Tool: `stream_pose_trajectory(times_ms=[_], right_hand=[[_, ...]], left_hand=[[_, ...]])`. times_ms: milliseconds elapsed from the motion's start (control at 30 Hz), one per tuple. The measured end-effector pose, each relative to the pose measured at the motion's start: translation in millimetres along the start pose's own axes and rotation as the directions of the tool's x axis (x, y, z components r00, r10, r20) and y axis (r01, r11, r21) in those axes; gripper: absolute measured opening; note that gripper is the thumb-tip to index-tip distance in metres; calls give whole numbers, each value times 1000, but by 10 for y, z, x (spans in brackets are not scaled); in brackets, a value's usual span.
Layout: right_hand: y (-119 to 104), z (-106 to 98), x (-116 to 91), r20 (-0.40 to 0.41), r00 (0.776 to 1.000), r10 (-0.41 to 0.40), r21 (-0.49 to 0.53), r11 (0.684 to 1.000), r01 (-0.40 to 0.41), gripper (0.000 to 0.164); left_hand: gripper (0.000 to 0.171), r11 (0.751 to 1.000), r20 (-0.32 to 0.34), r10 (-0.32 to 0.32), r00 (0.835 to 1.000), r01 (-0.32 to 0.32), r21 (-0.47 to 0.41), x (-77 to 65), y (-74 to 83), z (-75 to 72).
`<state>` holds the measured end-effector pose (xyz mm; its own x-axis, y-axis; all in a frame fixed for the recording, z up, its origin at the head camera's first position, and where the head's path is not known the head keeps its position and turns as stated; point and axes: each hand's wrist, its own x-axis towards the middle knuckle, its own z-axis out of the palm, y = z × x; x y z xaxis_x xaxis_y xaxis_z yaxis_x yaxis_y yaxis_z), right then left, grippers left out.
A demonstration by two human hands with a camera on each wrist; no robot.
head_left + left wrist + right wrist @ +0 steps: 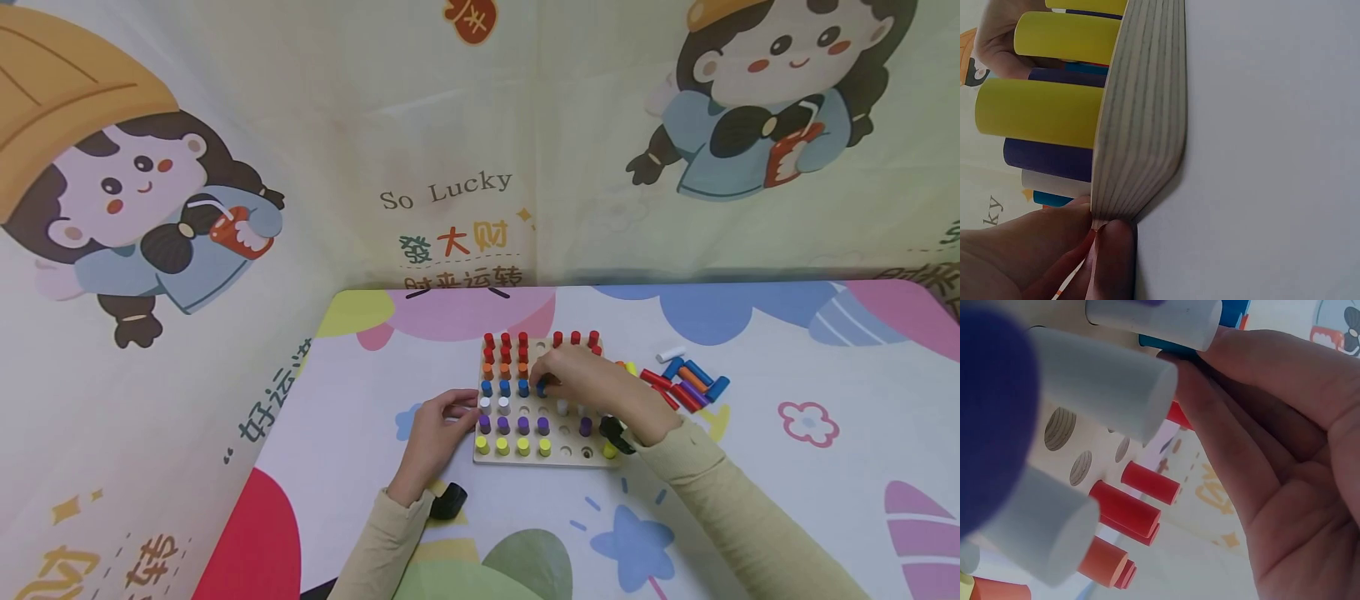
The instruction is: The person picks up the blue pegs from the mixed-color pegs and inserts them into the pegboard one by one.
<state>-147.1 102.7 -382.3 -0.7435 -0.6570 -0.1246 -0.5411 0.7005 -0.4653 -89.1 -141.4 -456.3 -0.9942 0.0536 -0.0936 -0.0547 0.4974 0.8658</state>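
Observation:
A wooden peg board [517, 461] stands on the table with rows of coloured pegs in its holes. My left hand [435, 433] grips the board's left side; in the left wrist view its thumb and a finger pinch a corner of the layered board [1141, 112]. Over the middle of the board, my right hand [581, 379] pinches a blue peg [1166, 345] in the blue row. Part of that peg is hidden by a white peg [1154, 322] and the fingertips. Purple pegs [503, 425] and yellow pegs [502, 447] fill much of the nearer rows.
Loose pegs in several colours lie in a pile [693, 383] to the right of the board. A single white peg [671, 355] lies at the pile's far side. Bare holes [1060, 428] show between the standing pegs. A printed curtain [450, 125] hangs behind the table.

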Motion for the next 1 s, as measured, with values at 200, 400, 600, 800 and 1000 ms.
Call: stream_pose_trajectory(times_ms=[200, 400, 600, 800, 1000], right_hand=[[0, 10, 14, 5, 1000, -11, -6, 1000, 11, 22], [-33, -5, -4, -4, 1000, 4, -10, 1000, -4, 24], [-56, -49, -48, -11, 1000, 6, 9, 1000, -6, 24], [-61, -94, -92, -37, 999, -27, -6, 1000, 26, 20], [-65, -126, -159, -51, 998, -39, -19, 999, 38, 17]], left_hand=[[28, 1000, -5, -6, 1000, 6, 11, 0, 1, 2], [28, 1000, -8, -9, 1000, 10, 19, 3, 4, 8], [29, 1000, -8, -19, 1000, 19, 16, -2, 6, 8], [28, 1000, -10, -12, 1000, 12, 16, -13, 14, 9], [27, 1000, -11, 8, 1000, -8, 20, -25, 15, 3]])
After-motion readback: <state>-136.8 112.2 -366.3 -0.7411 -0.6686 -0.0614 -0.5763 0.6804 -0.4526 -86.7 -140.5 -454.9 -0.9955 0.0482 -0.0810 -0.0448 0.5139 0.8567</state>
